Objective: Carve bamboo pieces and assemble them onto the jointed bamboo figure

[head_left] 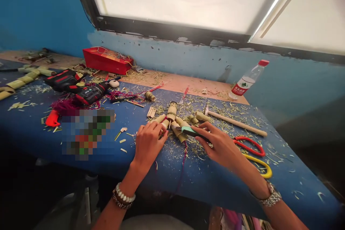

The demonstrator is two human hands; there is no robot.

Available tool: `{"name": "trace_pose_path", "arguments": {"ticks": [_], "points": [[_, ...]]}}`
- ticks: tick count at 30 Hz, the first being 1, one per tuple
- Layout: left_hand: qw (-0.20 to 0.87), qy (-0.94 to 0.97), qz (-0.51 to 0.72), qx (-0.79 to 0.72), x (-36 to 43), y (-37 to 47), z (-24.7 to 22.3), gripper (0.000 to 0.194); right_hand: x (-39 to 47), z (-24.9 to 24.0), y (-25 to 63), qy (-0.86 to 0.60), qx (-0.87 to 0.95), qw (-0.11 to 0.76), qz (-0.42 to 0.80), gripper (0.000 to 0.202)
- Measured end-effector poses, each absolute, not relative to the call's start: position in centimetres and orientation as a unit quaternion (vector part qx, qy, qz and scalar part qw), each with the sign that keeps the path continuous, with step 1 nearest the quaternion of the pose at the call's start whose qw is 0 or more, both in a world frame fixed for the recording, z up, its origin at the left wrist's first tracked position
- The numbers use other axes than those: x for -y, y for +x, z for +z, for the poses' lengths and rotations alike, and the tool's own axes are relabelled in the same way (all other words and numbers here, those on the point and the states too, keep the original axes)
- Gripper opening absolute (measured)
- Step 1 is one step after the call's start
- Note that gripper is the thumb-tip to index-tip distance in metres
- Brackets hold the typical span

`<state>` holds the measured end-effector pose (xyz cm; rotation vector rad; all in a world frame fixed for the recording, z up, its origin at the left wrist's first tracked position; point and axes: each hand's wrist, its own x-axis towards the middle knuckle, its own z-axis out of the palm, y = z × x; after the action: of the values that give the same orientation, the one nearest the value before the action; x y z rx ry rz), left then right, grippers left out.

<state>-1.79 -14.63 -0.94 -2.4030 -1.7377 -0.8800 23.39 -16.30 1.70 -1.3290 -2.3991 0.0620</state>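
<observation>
Bamboo figure [171, 111] — pale, ringed tubes — lies on the blue desk [102, 172]; left of it, the left hand [151, 140] pinches near its base, fingers curled; right of it, the right hand [212, 138] grips a green-and-black cutter [190, 132].

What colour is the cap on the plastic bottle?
Red; the cap shows best in the head view.

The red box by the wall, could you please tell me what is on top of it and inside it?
Thin, pale cord lies in loose loops across the top of the red box. Its red sides hide any contents.
</observation>
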Motion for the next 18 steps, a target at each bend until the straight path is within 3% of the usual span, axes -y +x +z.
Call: {"name": "trace_pose_path", "arguments": {"ticks": [5,18], "points": [[0.014,-0.774,-0.294,0.561,14.5,-1.7,-1.2,0.004,15.1,1.4,23.9,-0.442,0.872,0.2,0.062,0.037],[0.049,-0.791,-0.295,0.534,14.2,-1.5,-1.2,0.016,14.2,2.4,24.2,-0.433,0.878,0.176,0.099,0.038]]}}
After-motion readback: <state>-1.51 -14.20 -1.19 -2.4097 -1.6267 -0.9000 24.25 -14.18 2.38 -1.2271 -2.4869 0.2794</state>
